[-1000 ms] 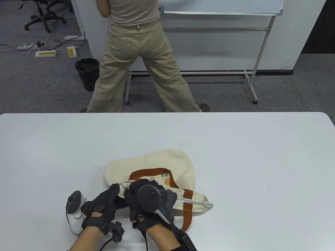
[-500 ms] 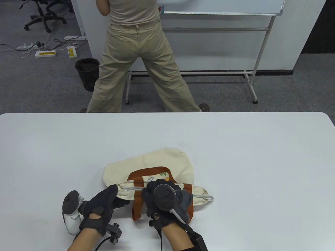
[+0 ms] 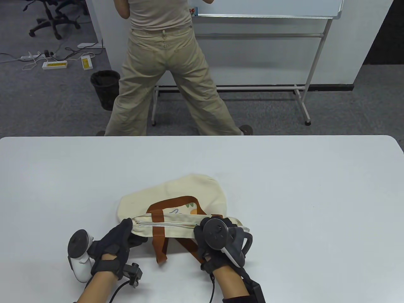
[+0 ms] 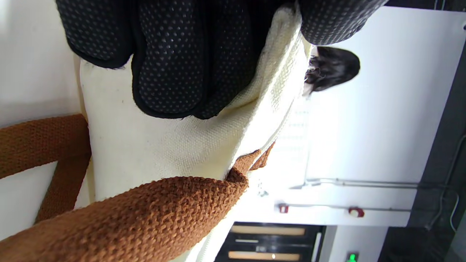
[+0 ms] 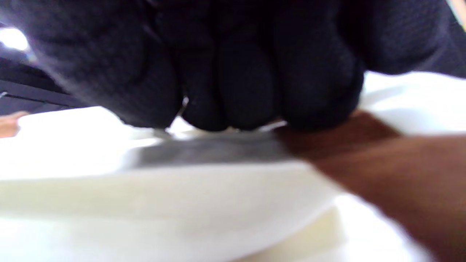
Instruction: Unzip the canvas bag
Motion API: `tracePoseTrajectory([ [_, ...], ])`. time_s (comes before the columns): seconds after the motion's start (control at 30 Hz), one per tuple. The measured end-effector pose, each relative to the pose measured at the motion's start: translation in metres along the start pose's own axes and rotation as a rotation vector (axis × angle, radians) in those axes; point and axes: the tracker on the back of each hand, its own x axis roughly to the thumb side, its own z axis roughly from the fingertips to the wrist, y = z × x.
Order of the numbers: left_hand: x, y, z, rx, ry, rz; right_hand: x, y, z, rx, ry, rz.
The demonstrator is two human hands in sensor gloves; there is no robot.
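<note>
A cream canvas bag (image 3: 176,195) with brown straps (image 3: 157,243) lies on the white table (image 3: 284,189), its zipper (image 3: 167,224) running left to right along the near edge. My left hand (image 3: 126,232) grips the bag's left end. In the left wrist view its fingers (image 4: 171,65) clamp the fabric (image 4: 153,145) above a strap (image 4: 127,218). My right hand (image 3: 208,228) sits curled on the zipper line near the right end. The blurred right wrist view shows its fingers (image 5: 236,91) closed on the bag's edge (image 5: 182,203). The pull itself is hidden under them.
A person (image 3: 164,69) in beige clothes stands just beyond the table's far edge, facing a whiteboard on a stand (image 3: 268,41). A black bin (image 3: 105,85) and cables lie on the floor at the far left.
My right hand has slid right along the zipper, from beside my left hand to near the bag's right end. The bag has shifted slightly left, and a brown strap now hangs over its near side.
</note>
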Motion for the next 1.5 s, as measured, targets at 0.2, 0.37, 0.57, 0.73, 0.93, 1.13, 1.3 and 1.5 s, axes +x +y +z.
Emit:
tracePoseTrajectory([
  [0.2,-0.002,0.011,-0.002,0.040,0.006,-0.008,-0.019,-0.005,-0.005,0.018,0.071,0.017],
  [0.37,0.001,0.015,-0.003,0.058,0.007,0.002,-0.035,-0.015,-0.008,0.025,0.131,0.045],
  [0.57,-0.001,0.027,-0.003,0.108,0.014,0.023,-0.060,-0.025,-0.012,0.026,0.233,0.022],
  [0.73,0.001,0.035,-0.002,0.131,0.017,0.037,-0.085,-0.028,-0.013,0.043,0.334,0.015],
  [0.93,0.000,0.038,-0.002,0.139,0.023,0.047,-0.096,-0.020,-0.013,0.086,0.369,-0.030],
  [1.13,0.000,0.040,-0.002,0.154,0.027,0.076,-0.069,-0.028,-0.012,-0.013,0.146,-0.131],
  [1.3,-0.001,0.038,-0.003,0.145,0.032,0.078,-0.047,0.002,-0.014,0.179,-0.043,-0.248],
  [1.5,-0.001,0.040,-0.002,0.133,0.020,0.060,-0.029,0.029,-0.017,0.296,-0.085,-0.169],
])
